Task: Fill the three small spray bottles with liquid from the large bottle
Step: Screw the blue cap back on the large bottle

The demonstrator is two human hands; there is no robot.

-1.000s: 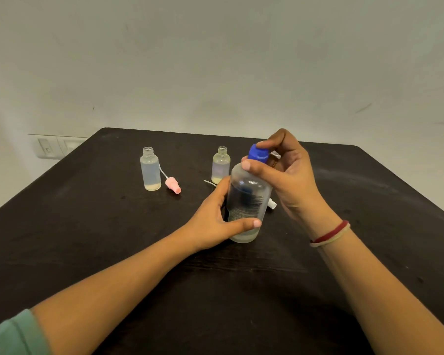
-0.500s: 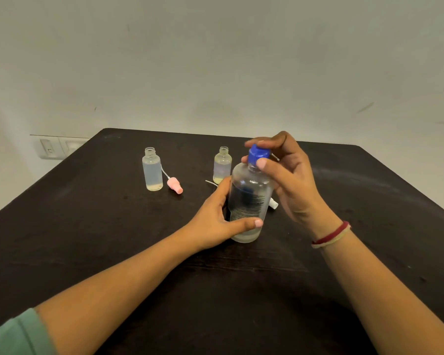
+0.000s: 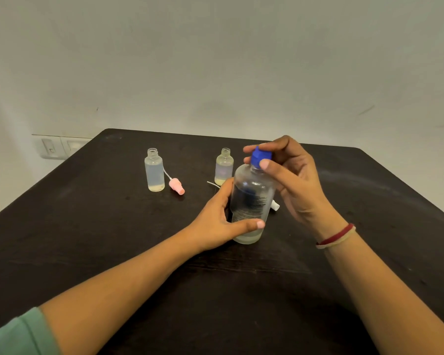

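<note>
On the dark table [image 3: 92, 239], the large bottle [image 3: 253, 198] stood upright. Your left hand [image 3: 215, 221] wrapped its lower body, thumb across the front. Your right hand [image 3: 292, 180] arched over the top, fingertips pinching the blue cap [image 3: 260, 156]. Behind stood an uncapped small spray bottle [image 3: 154, 172] and a second small bottle [image 3: 224, 167], with a pink spray head [image 3: 176, 186] lying beside the first.

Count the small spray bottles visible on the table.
2. The left small bottle stands beside the pink spray head; the second small bottle stands just beyond the left hand. A third may be hidden behind the large bottle.
</note>
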